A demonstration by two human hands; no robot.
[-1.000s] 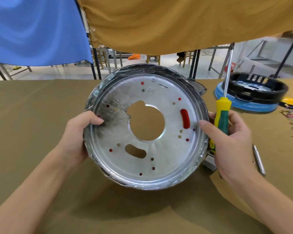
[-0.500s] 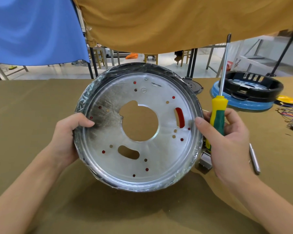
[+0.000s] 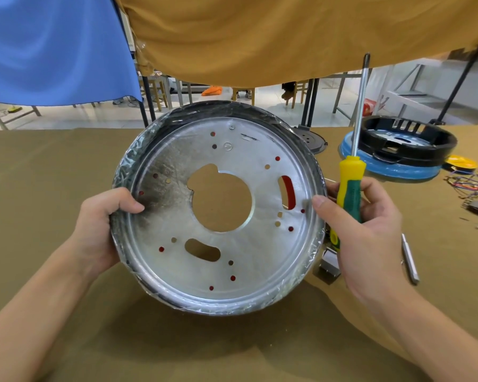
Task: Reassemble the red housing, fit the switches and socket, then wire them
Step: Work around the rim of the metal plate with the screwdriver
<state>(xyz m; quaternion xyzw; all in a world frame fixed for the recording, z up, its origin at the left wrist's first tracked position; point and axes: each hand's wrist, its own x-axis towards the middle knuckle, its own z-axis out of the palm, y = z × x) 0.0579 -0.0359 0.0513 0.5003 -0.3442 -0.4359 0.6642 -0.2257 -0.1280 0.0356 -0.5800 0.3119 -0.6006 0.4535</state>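
A round silver metal plate (image 3: 260, 260) with a big centre hole and several small holes faces me, tilted up off the table. Red shows through its slots, from the red housing behind it. Plastic film wraps its rim. My left hand (image 3: 100, 227) grips the left rim, thumb on the inner face. My right hand (image 3: 367, 232) presses its thumb on the right rim and also holds a yellow and green screwdriver (image 3: 348, 194), shaft pointing up.
A black ring on a blue base (image 3: 398, 150) stands at the back right. Loose coloured wires (image 3: 472, 186) and a yellow part lie at the far right. A metal tool bit (image 3: 410, 257) and a small metal bracket (image 3: 329, 267) lie by my right hand. Cloth hangs overhead.
The plate and both hands have shifted slightly left and down in view, and the plate has turned a little; the grips are unchanged.
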